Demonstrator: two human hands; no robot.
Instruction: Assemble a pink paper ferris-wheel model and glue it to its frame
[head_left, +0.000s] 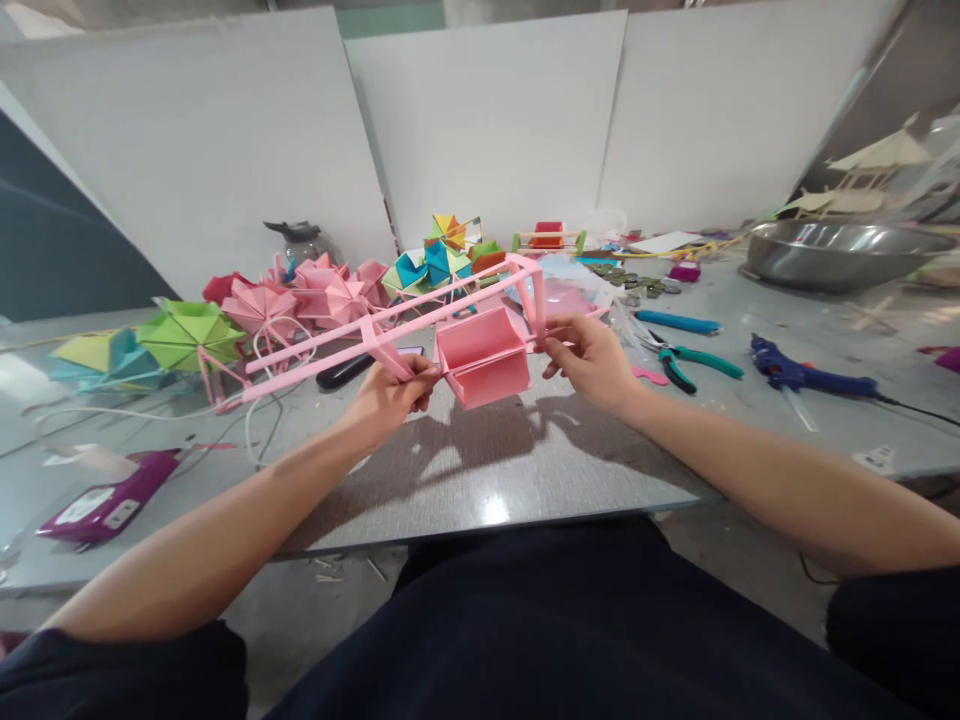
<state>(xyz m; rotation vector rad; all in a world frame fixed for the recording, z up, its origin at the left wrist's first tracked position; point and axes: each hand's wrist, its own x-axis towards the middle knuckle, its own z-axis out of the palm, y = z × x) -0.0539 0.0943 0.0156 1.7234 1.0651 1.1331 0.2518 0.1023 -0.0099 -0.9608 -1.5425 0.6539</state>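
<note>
A pink paper model [442, 318] hangs above the table, held between my two hands. Its frame is made of long pink bars with slanting legs, and a pink wheel of folded paper compartments [486, 352] sits between those legs. My left hand [394, 395] is closed on the leg at the wheel's left side, thumb and fingers pinched near the axle. Opposite it, my right hand [581, 355] pinches the frame beside the wheel's right end. Shadows of the hands and model fall on the tabletop below.
Several coloured paper wheels [191, 330] crowd the left and back. On the right lie green-handled pliers [697, 358], a blue glue gun [810, 370] and a metal bowl [847, 255]. A purple device [112, 500] rests at left. White panels [487, 120] stand behind the table [450, 495].
</note>
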